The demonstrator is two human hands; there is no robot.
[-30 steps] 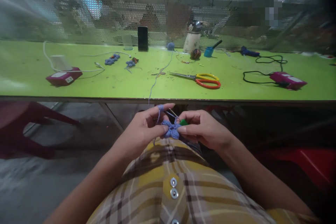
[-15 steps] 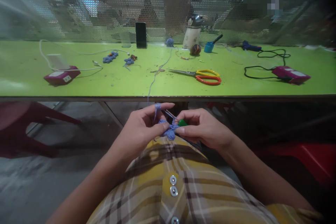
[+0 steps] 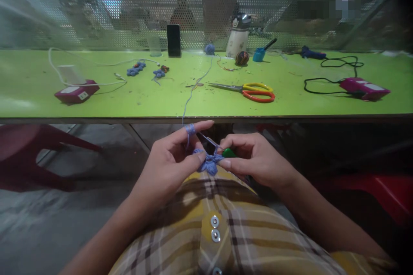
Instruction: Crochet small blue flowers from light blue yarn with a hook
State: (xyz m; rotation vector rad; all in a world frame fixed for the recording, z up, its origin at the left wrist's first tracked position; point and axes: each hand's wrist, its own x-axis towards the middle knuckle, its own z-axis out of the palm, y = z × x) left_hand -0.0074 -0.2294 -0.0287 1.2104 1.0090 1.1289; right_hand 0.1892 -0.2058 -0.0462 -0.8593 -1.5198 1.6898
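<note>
Just in front of the table edge, my left hand [image 3: 174, 154] pinches a small blue crochet piece [image 3: 210, 166] between thumb and fingers. Blue yarn [image 3: 190, 129] is wrapped round its raised index finger and runs up over the table to a small yarn ball [image 3: 209, 49]. My right hand [image 3: 253, 157] is closed on a crochet hook with a green handle [image 3: 229, 153]; its fingers also touch the right edge of the blue piece. A strand stretches from the left index finger toward the hook, whose tip I cannot make out clearly.
On the green table [image 3: 145, 105] lie scissors [image 3: 245, 90], finished blue crochet pieces [image 3: 136, 68], a dark multicoloured ball [image 3: 241, 58] and two magenta boxes with cords [image 3: 77, 92]. A phone [image 3: 174, 41] and a bottle [image 3: 238, 36] stand along the back. Stools [image 3: 38, 154] flank me below.
The hook in my right hand has shifted slightly right, away from the left index finger, and the strand between them shows longer. The view has moved a little.
</note>
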